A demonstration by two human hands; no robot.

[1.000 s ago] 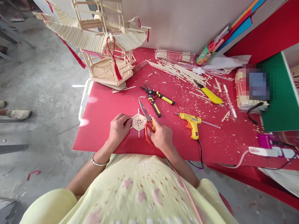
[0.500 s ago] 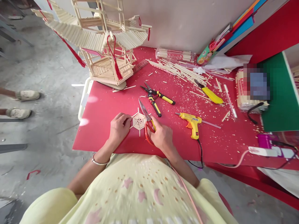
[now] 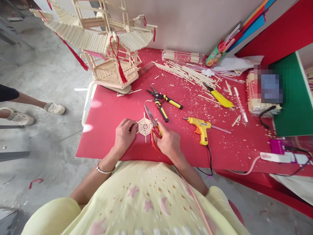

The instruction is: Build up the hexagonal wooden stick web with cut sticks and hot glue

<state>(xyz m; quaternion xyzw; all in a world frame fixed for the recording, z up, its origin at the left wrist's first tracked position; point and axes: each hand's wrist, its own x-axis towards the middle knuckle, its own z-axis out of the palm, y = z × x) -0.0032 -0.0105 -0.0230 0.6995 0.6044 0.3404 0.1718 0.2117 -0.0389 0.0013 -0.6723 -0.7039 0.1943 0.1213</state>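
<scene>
A red-covered worktable (image 3: 102, 137) spread beneath a tiered pavilion model (image 3: 97, 40) of pale wooden sticks, its top cut off by the upper edge of the view and red tassels hanging from its roof corners. At far left, another person's legs (image 3: 31, 98) showed only in part. A loose heap of sticks (image 3: 190, 71) lay toward the wall, while a pixelated patch masked part of a bundle of sticks (image 3: 253, 88) at right. A yellow glue gun (image 3: 201, 129) lay beside the right hand (image 3: 170, 138), whose fingers were wrapped around the red and yellow handles of a pair of pointed scissors (image 3: 151, 117); how far the blades were parted could not be made out. The left hand (image 3: 125, 133) was turned knuckles up, its fingers curled in, with thumb and forefinger pinched narrowly at the near side of a hexagonal stick lattice (image 3: 144, 127). The lattice sat between the two hands near the table's front edge, a spiderweb of nested pale hexagons on crossing spokes, one spoke jutting out above and below. Fingertips hid its left corner, and the scissors overlapped its right side. Whether the lattice touched the tabletop could not be told, and the joints between its tiny sticks were too small to read.
</scene>
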